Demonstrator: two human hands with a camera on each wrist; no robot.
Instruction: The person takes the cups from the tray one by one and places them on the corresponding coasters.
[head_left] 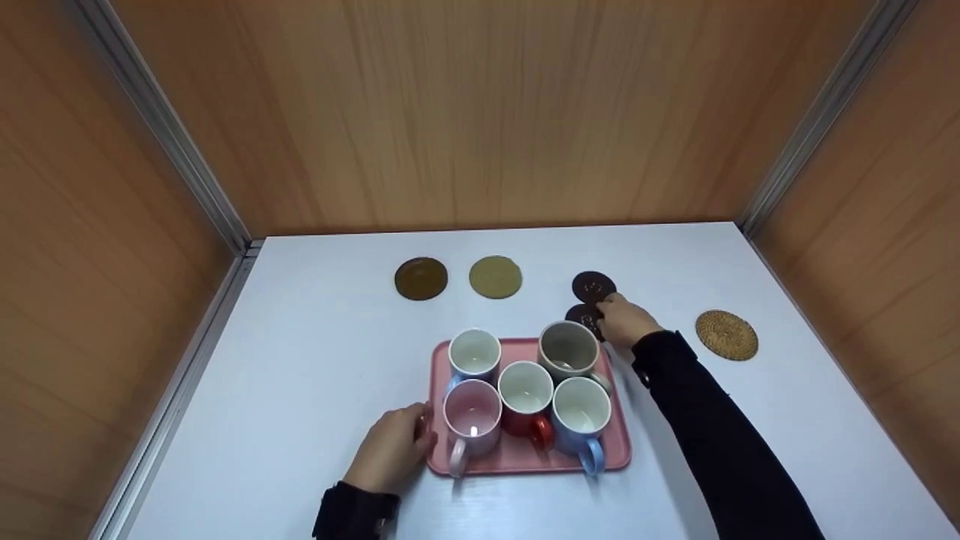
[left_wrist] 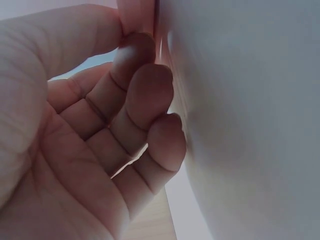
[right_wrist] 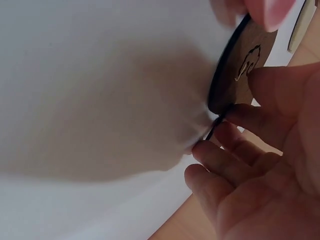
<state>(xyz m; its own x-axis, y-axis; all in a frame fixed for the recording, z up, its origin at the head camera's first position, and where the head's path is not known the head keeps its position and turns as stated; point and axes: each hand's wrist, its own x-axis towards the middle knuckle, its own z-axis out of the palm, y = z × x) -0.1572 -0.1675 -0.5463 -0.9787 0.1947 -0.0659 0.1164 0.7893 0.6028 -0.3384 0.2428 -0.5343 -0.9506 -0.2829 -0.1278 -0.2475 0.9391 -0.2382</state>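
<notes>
A pink tray [head_left: 525,463] bears several mugs: a grey mug [head_left: 568,351], a red mug [head_left: 517,420], a pink mug [head_left: 480,442], a blue mug [head_left: 577,435] and another blue mug [head_left: 474,364]. My left hand [head_left: 394,446] holds the tray's left edge between thumb and forefinger; in the left wrist view the other fingers [left_wrist: 150,95] curl loosely beneath. Behind the tray's right corner my right hand [head_left: 628,322] pinches the edge of a dark round coaster [head_left: 585,319]. A second dark coaster [head_left: 592,286] lies just behind it, close to my fingertips.
On the white table [head_left: 300,360] a brown round coaster [head_left: 421,279] and an olive coaster [head_left: 495,277] lie at the back. A woven coaster [head_left: 726,335] is off to the right. Wooden panels [head_left: 487,112] enclose the table's back and sides.
</notes>
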